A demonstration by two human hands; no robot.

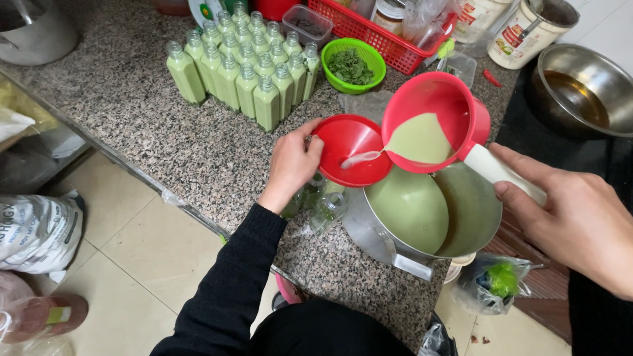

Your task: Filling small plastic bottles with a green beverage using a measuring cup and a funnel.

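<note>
Speckled granite tabletop [165, 125] runs across my view, with tiled floor [132, 257] below it at the left, where a printed sack [36, 231] lies. Toward the back of the tabletop stands a block of capped bottles [241, 72] filled with pale green liquid, and just right of them a green bowl [353, 64] of chopped leaves, in front of a red basket [382, 36]. My left hand [295, 161] curls its fingers on the rim of a red funnel [349, 148], which sits over clear bottles [320, 201] at the tabletop's near edge. A thin stream of green liquid runs into the funnel from a red scoop [435, 122], tilted above a steel pot [428, 214] half full of the same liquid. My right hand [573, 217] is closed around the scoop's white handle [504, 175]. Farther right sits a steel basin [580, 89].
</note>
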